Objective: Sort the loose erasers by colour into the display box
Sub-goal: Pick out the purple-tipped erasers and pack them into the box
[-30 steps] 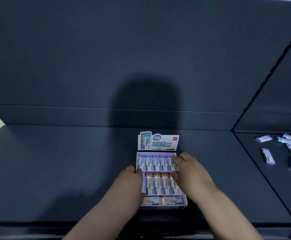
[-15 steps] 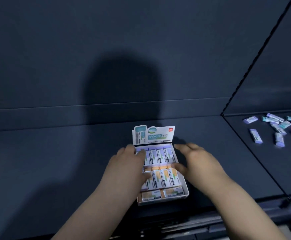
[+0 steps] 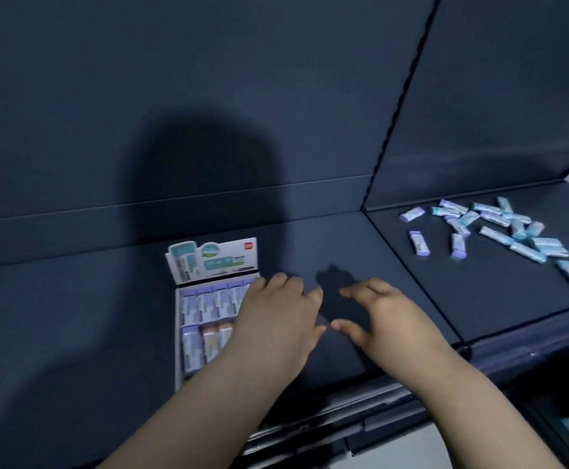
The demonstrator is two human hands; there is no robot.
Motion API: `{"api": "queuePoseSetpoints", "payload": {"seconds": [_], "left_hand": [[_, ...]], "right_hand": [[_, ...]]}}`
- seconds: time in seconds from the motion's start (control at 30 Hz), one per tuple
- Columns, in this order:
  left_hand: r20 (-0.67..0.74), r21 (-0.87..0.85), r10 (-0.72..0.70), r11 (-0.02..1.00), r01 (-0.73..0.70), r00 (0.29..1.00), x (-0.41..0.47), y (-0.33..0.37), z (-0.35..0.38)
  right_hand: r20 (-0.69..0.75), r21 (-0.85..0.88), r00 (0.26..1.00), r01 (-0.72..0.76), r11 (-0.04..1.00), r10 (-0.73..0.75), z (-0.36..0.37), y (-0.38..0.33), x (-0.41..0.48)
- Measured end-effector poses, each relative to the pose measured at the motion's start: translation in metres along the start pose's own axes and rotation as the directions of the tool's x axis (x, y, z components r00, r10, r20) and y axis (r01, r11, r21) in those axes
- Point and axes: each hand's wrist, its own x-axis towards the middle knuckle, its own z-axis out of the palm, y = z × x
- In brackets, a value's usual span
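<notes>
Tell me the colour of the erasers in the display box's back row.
The back-row erasers are lilac-purple with white sleeves; head view, the only one.

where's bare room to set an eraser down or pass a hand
Free: the dark surface left of the display box; the patch between the right hand and the panel seam; the right panel's near part, in front of the loose erasers. Crowded: the erasers' cluster, and the box under the left hand.

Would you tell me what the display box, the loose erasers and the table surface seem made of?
The display box: printed card, likely, given its thin folded header flap. The loose erasers: pastel blocks in printed sleeves, probably paper over rubber; too small to confirm. The table surface: dark, matte, no glare; material unclear.
</notes>
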Motion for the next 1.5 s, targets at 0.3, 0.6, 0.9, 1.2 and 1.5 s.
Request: {"api": "queuePoseSetpoints", "payload": {"seconds": [0.3, 0.6, 0.9, 1.2, 1.5], "left_hand": [[-0.035, -0.067, 0.019, 0.998, -0.021, 0.999, 0.058, 0.139, 0.011], [-0.047, -0.098, -0.004, 0.995, -0.001, 0.999, 0.098, 0.224, 0.026], [0.042, -0.110, -0.105, 0.988, 0.109, 0.994, 0.134, 0.190, 0.038], [0.075, -0.155, -0.125, 0.978, 0.136, 0.989, 0.196, 0.162, 0.051], [0.134, -0.205, -0.294, 0.926, 0.316, 0.946, 0.227, 0.177, 0.075]], "right_hand": [[-0.015, -0.009, 0.998, -0.056, 0.998, 0.056, -0.057, 0.139, -0.049], [0.003, 0.034, 0.997, -0.078, 0.996, 0.078, -0.077, 0.233, -0.065], [0.050, 0.043, 0.995, -0.089, 0.995, 0.087, -0.078, 0.245, -0.020], [0.027, 0.069, 0.991, -0.134, 0.989, 0.133, -0.081, 0.268, 0.019], [0.123, 0.070, 0.991, 0.046, 0.996, -0.055, -0.070, 0.298, 0.059]]}}
